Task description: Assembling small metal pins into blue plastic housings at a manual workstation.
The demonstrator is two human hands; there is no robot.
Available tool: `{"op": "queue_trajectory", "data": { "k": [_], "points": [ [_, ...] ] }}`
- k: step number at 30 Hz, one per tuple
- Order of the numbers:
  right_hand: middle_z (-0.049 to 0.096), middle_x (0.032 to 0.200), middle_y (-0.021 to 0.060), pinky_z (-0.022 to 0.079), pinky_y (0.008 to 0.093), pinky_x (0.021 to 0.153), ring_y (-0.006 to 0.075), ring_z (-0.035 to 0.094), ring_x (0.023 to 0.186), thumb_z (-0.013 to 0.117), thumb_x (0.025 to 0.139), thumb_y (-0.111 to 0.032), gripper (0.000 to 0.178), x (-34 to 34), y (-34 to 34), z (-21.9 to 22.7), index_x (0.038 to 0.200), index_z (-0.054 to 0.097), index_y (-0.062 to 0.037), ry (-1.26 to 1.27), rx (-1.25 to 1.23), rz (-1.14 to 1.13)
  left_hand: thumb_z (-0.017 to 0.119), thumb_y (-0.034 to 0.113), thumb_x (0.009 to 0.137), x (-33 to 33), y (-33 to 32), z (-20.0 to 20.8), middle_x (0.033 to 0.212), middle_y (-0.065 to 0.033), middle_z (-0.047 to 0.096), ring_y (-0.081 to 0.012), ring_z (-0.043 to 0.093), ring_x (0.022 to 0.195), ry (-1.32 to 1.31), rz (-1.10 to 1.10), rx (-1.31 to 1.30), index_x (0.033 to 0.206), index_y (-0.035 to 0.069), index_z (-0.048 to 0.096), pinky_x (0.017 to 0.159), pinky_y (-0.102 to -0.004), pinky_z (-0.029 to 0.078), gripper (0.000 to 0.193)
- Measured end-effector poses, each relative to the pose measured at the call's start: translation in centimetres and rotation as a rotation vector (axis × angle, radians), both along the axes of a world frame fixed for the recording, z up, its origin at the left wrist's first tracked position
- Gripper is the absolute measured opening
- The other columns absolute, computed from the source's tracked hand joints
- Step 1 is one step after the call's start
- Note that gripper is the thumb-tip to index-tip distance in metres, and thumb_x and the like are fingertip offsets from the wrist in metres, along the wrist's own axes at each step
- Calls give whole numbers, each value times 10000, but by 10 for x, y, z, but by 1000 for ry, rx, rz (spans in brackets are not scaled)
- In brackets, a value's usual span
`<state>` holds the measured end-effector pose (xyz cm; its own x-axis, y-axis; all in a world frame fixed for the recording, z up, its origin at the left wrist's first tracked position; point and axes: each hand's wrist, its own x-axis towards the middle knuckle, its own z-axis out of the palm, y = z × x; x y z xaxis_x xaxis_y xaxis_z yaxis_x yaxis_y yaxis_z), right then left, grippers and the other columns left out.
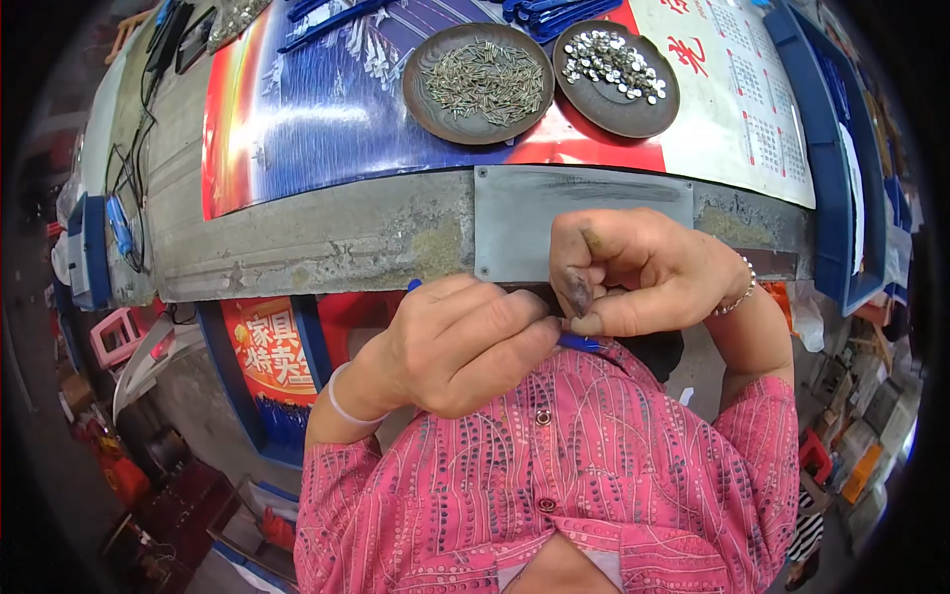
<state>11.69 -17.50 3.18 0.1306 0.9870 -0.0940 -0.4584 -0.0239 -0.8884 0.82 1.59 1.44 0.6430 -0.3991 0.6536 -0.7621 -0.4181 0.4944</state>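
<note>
at the centre of the frame, the left hand seems closed around a slim blue piece that peeks out by its fingertips; the right hand meets it, thumb and fingertips pressed together, though i cannot tell on what. the step looks like close fitting work on that piece, and the next move probably calls for a steady left hold and precise right-thumb pressure.

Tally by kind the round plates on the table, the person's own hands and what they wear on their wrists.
Dark round plates: 2
Hands: 2
White wristband: 1
Beaded bracelet: 1
Total: 6
</note>
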Motion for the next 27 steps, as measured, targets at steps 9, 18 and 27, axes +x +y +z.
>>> {"op": "queue_trajectory", "data": {
  "k": [9, 18, 27],
  "points": [
    [488, 769, 32, 391, 243, 583, 105, 447, 661, 636, 815, 11, 189, 6, 4, 1, 832, 447, 3, -105, -10, 59, 681, 79, 632, -2, 7, 7, 844, -118, 610, -183, 576, 600, 59, -14, 67, 882, -10, 599, 470, -285, 422, 277],
    [501, 717, 80, 416, 323, 580, 228, 498, 628, 565, 850, -37, 125, 10, 7, 4, 870, 448, 0, -446, 218, 142, 733, 94, 649, -1, 1, -7, 813, -102, 621, -217, 594, 607, 163, -59, -28, 861, 18, 634, 483, -306, 445, 246],
    [475, 724, 112, 391, 348, 617, 200, 465, 660, 573, 866, -83, 183, 19, 5, -7, 902, 417, 5, -252, 239, 362, 729, 120, 660, -6, -13, 10, 772, -104, 637, -294, 622, 675, 317, 23, 110, 802, 80, 625, 582, -358, 481, 181]
  ]
}}
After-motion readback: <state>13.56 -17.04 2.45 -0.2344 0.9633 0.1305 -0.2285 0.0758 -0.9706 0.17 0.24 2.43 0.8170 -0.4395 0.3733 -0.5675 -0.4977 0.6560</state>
